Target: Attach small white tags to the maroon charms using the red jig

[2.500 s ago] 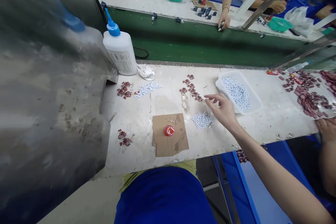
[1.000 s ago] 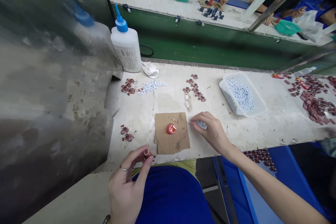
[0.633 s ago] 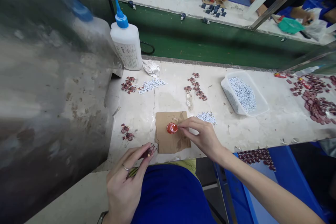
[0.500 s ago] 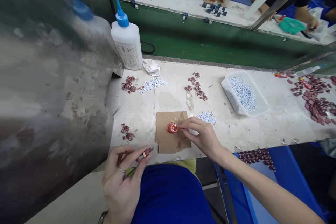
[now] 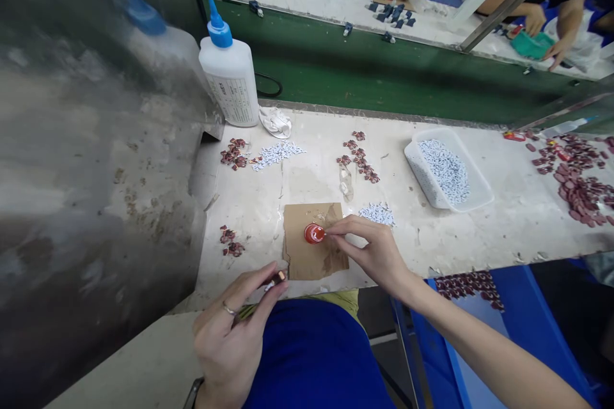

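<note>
My left hand pinches a small dark red-brown piece with a tan spot and a whitish bit. The hand is close to the bench's front edge, left of a torn cardboard sheet. On that sheet sits a small round red cap with a shiny surface inside. My right hand has thumb and forefinger pressed together at the cap's right rim. What they hold is too small to make out. Little white pieces lie just behind this hand. A few red-brown pieces lie left of the cardboard.
A white squeeze bottle with a blue nozzle stands back left beside a metal wall. A clear bin of white pieces is to the right, and red-brown pieces are heaped farther right. Co-workers' hands show across the green partition.
My left hand has moved slightly right and turned the red-brown piece, so its tan spot faces differently. My right hand stays at the cap. A co-worker's hands at far right have shifted.
</note>
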Tool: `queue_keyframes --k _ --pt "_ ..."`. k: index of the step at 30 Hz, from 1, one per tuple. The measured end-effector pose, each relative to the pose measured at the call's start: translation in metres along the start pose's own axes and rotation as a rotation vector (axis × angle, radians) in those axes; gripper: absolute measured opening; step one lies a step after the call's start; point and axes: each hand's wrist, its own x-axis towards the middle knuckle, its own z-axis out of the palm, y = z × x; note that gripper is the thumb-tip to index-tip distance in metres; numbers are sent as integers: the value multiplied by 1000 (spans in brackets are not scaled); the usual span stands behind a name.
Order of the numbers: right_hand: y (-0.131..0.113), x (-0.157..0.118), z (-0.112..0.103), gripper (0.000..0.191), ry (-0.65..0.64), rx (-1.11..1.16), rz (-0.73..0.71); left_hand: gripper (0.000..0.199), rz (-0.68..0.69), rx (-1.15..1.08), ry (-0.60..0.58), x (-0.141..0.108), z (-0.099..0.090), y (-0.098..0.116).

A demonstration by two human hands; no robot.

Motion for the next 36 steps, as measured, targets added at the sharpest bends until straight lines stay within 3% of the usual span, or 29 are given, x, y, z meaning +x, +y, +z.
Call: queue_keyframes --k 4,8,12,23,26,31,33,36 --pt "-25 -5 2 11 18 201 46 46 28 -55 -32 5 6 11" --pt "-50 -13 8 14 6 394 3 39 29 -96 -68 10 9 19" --pt "-57 -17 14 14 -34 463 14 38 -6 -109 -82 9 10 20" --pt "-57 -17 13 14 -94 364 -29 39 -5 -107 -68 9 9 19" --pt "-60 -20 13 20 -92 185 -171 38 -8 -101 -45 7 9 19" --pt "-62 -21 15 19 17 -128 -465 36 -91 -142 -1 6 9 20" --pt "-63 -20 14 18 -4 -101 -460 37 -126 -161 -12 7 8 21" --pt "-65 -17 11 23 -26 52 -332 37 -153 -174 -1 9 6 22"
